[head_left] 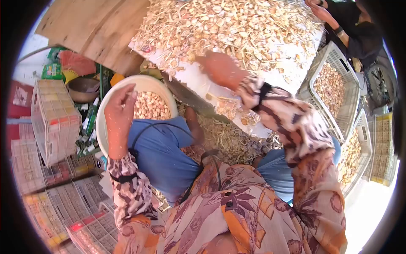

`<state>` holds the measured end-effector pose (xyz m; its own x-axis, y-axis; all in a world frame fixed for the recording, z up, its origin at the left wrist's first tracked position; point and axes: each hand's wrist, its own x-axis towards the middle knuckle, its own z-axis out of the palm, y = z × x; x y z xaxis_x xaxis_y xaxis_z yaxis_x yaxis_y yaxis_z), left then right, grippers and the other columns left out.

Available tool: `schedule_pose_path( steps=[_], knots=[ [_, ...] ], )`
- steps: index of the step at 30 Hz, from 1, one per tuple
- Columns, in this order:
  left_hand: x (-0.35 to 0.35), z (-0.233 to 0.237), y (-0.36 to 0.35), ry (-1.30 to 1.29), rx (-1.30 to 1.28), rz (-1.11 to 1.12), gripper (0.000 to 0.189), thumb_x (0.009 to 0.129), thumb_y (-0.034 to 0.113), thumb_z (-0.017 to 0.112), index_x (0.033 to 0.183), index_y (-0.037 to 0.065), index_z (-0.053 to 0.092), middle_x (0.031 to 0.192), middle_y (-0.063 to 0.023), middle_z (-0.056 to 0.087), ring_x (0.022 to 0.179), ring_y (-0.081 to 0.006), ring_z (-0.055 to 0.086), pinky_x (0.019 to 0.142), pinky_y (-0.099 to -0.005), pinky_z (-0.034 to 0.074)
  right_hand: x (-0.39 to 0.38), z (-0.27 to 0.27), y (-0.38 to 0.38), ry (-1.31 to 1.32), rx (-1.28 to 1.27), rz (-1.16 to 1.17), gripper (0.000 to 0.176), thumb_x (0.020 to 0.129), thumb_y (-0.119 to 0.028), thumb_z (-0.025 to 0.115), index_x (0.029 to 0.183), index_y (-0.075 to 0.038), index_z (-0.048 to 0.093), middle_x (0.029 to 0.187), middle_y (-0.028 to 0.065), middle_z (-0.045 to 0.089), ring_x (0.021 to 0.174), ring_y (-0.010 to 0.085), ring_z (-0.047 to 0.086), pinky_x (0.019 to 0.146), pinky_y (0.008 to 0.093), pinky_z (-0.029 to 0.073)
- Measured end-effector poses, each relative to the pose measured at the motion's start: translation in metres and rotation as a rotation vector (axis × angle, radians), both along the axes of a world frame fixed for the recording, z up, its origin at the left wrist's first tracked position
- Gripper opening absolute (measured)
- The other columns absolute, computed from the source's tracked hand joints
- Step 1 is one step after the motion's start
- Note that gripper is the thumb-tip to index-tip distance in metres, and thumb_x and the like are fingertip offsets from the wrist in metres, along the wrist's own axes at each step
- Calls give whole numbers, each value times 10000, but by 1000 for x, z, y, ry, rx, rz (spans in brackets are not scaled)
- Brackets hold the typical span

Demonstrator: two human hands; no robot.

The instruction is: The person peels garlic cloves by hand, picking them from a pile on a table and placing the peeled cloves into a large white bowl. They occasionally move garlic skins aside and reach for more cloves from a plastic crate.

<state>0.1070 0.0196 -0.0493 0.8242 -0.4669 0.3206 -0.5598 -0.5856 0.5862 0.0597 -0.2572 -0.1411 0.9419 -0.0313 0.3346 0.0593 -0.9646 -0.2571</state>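
Observation:
My left hand is over the left side of a white tub, its fingers bent in and pressed together. Whatever they hold, if anything, is hidden. Inside the tub lie many small, pale, rounded garlic-like pieces. On the white tabletop, my right hand reaches to the near edge of a wide heap of pale pieces and dry stalks. Motion smears its fingers, which point left toward the heap.
Slatted crates filled with similar pieces stand at right, near another person's arm. Stacked plastic crates, green bottles and a metal bowl are at left. Wooden boards adjoin the tabletop; dry scraps lie below.

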Motion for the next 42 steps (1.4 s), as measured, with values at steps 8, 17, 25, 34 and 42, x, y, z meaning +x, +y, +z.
schedule_pose_path(
  steps=[8, 17, 25, 34, 42],
  knots=[
    [27, -22, 34, 205, -28, -168, 260, 922, 130, 519, 1123, -22, 586, 949, -88, 622, 763, -137, 572, 718, -262, 458, -7, -61, 3, -640, 387, -325, 142, 815, -173, 560, 812, -36, 599, 712, 137, 592, 718, 317, 585, 678, 422, 459],
    [36, -12, -10, 313, -5, -499, 317, 920, 246, 535, 1046, -36, 607, 879, -90, 626, 775, -155, 570, 692, -273, 454, -378, 33, 40, -999, 981, -1032, 172, 894, -182, 540, 926, -23, 596, 723, 18, 577, 635, 73, 484, 576, 245, 421],
    [-32, -3, -81, 155, 40, -618, 188, 867, 95, 577, 1008, -19, 623, 883, -95, 637, 792, -159, 598, 723, -267, 456, -610, -22, 39, 504, 117, -1373, 385, 721, -199, 733, 1088, -106, 664, 1019, 114, 673, 930, 277, 644, 815, 380, 494],
    [-89, -148, -125, -126, -43, -447, 156, 797, 121, 607, 931, 64, 662, 1020, -142, 582, 959, -328, 525, 856, -398, 423, -248, 24, -44, 136, 297, -508, 241, 836, -208, 594, 1054, -119, 648, 843, 133, 660, 775, 286, 621, 679, 368, 480],
    [-42, -99, -180, 39, -110, -410, 101, 774, 64, 591, 828, 6, 652, 815, -147, 628, 703, -287, 609, 635, -372, 475, -179, 7, -61, 368, 418, -94, 170, 833, -220, 565, 885, -128, 699, 864, 121, 662, 832, 300, 622, 723, 378, 493]
  ],
)
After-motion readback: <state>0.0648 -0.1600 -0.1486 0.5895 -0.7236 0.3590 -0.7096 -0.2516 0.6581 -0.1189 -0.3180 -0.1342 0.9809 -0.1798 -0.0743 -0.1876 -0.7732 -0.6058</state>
